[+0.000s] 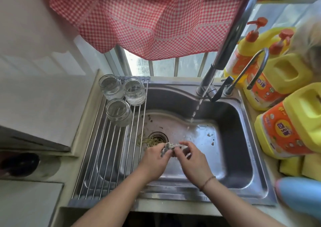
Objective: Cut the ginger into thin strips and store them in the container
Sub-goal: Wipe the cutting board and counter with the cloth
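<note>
We pinch the knobbly grey-beige ginger root [169, 147] — left hand [154, 159], right hand [189, 157] — low over the steel sink [234, 140], near the running water [196, 110], likely for rinsing.

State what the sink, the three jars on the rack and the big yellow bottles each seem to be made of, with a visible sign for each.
Sink: seemingly stainless steel, brushed grey with soft reflections.
Jars: clear glass, probably; the rack shows through them, and one has ribbed walls.
Yellow bottles: opaque moulded plastic by the look, with built-in handles and glossy printed labels.
</note>
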Available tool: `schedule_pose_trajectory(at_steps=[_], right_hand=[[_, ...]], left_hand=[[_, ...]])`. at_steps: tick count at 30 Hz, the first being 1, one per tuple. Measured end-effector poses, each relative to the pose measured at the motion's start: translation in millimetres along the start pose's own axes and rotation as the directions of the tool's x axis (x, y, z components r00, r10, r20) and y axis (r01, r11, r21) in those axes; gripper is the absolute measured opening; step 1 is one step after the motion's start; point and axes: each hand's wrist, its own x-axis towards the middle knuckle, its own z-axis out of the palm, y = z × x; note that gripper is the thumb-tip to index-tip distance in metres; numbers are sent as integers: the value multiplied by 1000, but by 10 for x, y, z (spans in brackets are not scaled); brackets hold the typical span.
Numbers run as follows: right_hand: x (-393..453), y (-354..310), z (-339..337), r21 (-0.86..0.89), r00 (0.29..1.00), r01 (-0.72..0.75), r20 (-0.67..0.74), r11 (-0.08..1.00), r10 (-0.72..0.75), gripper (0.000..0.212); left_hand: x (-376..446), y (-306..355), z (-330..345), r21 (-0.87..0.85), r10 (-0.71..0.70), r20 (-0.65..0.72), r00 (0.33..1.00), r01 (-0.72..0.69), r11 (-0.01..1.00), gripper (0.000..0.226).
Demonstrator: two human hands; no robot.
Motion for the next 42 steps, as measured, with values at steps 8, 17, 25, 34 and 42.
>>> schedule_pose_trajectory(at_steps=[8,17,25,34,42], right_hand=[[140,239,-205,-596,490,752,220,281,-843,59],[57,-101,-48,-323,871,445,-61,835,-487,71],[-58,-330,14,449,892,-451,187,771,413,46],[-96,-329,-573,-154,913,322,-212,934,-350,17],[-512,-636,-995,-46,639,717,-355,695,-682,14]], left_hand=[[-223,398,-57,-311,-79,422,903,226,923,31],[-36,552,32,-337,-54,45,998,66,939,56],[28,494,152,460,326,-307,894,-161,873,58],[-52,777,-67,-418,-146,0,989,133,899,33],[-369,1292,-296,-686,-247,54,967,216,695,23]])
